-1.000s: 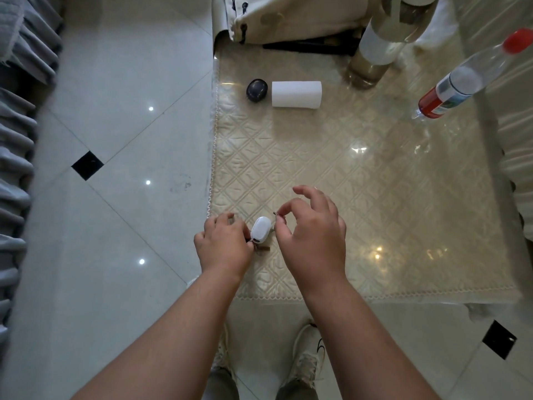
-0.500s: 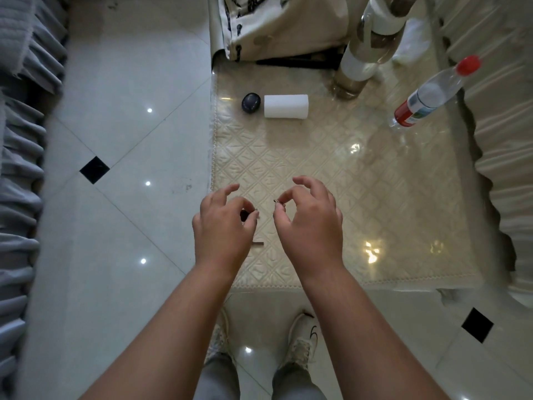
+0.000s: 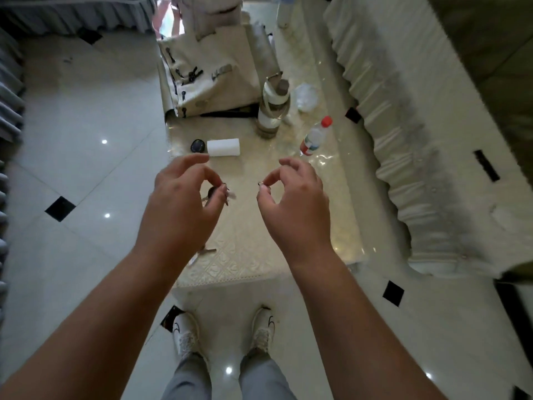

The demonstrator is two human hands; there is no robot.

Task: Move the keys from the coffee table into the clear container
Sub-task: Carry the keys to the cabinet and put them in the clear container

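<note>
My left hand point(image 3: 184, 197) pinches a bunch of keys point(image 3: 220, 194) with thumb and forefinger, and the bunch hangs above the coffee table point(image 3: 288, 226). To the right, my right hand point(image 3: 294, 203) holds a small metal ring point(image 3: 261, 184) between thumb and forefinger, apart from the bunch. Another key point(image 3: 206, 251) lies on the table beneath my left wrist. A clear plastic container point(image 3: 307, 96) stands at the far end of the table, beyond both hands.
On the table are a white roll point(image 3: 223, 147), a dark oval object point(image 3: 197, 145), a red-capped water bottle point(image 3: 315, 137), a tall flask point(image 3: 272, 111) and a beige bag point(image 3: 213, 73). A covered sofa point(image 3: 418, 140) runs along the right. Tiled floor lies to the left.
Both hands have risen off the table and moved apart. The left hand has lifted the keys. The view has pulled back and shows more of the far end of the table.
</note>
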